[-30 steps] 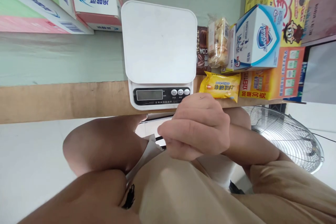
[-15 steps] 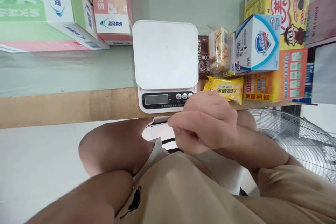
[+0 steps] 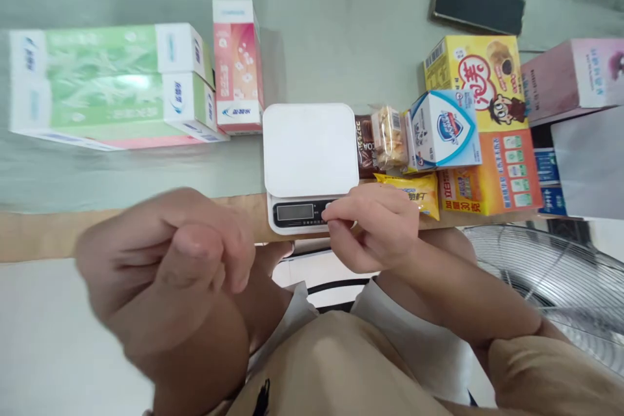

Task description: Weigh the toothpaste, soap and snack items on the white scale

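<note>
Pale green-covered table (image 3: 312,26) with a bare wooden front edge. Stacked green-and-white cardboard cartons (image 3: 102,78) lie on its left side. White, square-topped plastic kitchen scale (image 3: 309,149) sits at the front edge, grey display toward the person. Left hand (image 3: 170,266): raised before the edge, fingers curled closed, thumb folded in. Right hand (image 3: 375,227): fingers curled closed, index tip at the scale's button end; contact cannot be told. Yellow plastic-wrapped soap packet (image 3: 422,194) just beyond it.
</note>
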`<state>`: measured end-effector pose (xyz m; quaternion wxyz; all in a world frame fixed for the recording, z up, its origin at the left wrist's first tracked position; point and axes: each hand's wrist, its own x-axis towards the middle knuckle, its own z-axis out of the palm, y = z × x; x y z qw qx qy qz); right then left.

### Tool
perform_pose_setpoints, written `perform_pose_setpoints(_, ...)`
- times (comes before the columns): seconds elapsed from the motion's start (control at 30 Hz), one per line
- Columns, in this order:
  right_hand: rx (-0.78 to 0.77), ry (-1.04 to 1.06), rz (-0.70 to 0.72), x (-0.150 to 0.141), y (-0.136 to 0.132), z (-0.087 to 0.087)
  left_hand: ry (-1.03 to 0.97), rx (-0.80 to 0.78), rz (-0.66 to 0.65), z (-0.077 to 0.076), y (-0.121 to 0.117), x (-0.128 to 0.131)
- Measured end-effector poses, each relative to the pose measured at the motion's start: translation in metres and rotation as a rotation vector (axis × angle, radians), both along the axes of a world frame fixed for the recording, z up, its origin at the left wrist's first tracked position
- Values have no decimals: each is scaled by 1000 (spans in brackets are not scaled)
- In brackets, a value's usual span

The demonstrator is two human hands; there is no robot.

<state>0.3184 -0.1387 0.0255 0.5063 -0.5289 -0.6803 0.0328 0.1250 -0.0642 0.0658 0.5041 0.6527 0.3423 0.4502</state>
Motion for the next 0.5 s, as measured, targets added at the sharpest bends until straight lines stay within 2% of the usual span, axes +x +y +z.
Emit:
perform_pose_setpoints(0.07, 21, -20, -17, 3, 5, 0, 66, 80, -69, 12, 15, 9)
perform_pose_setpoints(0.13, 27, -47, -38, 6, 9, 0, 114, 233, -16, 23, 35, 22)
perform_pose_setpoints(0.2, 34, -57, -59, 8, 12, 0, 124, 361, 23, 27, 54, 35)
perform_pose_setpoints(0.3, 38, -54, -73, 9, 16, -2, 81, 374, -1, 16, 70, 46)
perform_pose_setpoints(0.37, 32, -56, -74, 11, 17, -3, 85, 331, 104, 4, 69, 46)
perform_pose_setpoints(0.5, -9, -92, -60, 14, 18, 3, 125, 459, 313, -9, 67, 33)
